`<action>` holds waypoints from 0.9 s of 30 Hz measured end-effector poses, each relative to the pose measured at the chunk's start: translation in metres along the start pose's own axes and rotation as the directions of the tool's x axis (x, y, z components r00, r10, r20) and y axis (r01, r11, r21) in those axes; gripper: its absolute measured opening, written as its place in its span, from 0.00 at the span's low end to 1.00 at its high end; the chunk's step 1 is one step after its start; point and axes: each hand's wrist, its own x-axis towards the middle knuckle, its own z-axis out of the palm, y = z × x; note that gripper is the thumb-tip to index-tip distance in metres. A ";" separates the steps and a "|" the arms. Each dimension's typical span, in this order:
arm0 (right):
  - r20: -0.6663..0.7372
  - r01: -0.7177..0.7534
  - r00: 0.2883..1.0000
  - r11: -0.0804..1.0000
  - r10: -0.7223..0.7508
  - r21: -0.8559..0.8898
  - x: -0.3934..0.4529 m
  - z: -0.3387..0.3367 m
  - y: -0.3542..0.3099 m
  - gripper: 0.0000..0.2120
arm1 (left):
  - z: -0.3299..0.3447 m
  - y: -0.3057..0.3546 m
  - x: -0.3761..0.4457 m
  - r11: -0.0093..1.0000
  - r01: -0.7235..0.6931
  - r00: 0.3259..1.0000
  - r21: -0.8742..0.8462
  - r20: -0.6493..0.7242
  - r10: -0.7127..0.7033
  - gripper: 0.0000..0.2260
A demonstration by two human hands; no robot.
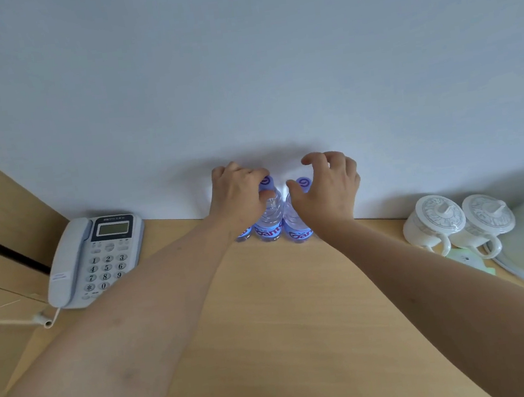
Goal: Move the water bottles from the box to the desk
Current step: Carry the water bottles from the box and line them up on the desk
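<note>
Both hands reach to the wall: the left hand (pixel 236 190) curls round a water bottle's (pixel 268 212) neck, while the right hand (pixel 329 183) hovers half-open over a second bottle (pixel 296 223). Three bottles stand on the bench (pixel 284 311), blue labels only partly legible. Beside them sits a telephone (pixel 96 258).

Clear glossy plastic water bottles (pixel 268 220) stand on the matt, smooth wood-grain desk (pixel 268 313); left of them, a grey plastic telephone (pixel 96 258).
</note>
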 end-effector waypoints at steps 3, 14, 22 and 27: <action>0.030 -0.020 0.999 0.999 0.021 -0.033 -0.003 0.001 0.005 0.19 | 0.002 0.000 0.000 1.000 0.002 1.000 0.004 -0.023 -0.002 0.13; 0.116 0.029 0.993 0.995 -0.017 -0.097 0.004 -0.006 0.009 0.19 | -0.007 -0.036 -0.019 0.950 0.155 0.985 -0.272 -0.037 -0.171 0.20; 0.149 0.026 0.989 0.998 -0.016 -0.065 0.006 -0.002 0.012 0.17 | -0.007 -0.047 -0.018 0.889 0.274 0.961 -0.367 0.086 -0.261 0.17; 0.072 -0.003 0.997 1.000 0.005 -0.030 0.002 -0.010 0.030 0.19 | -0.004 -0.050 -0.019 0.884 0.265 0.964 -0.385 0.075 -0.256 0.17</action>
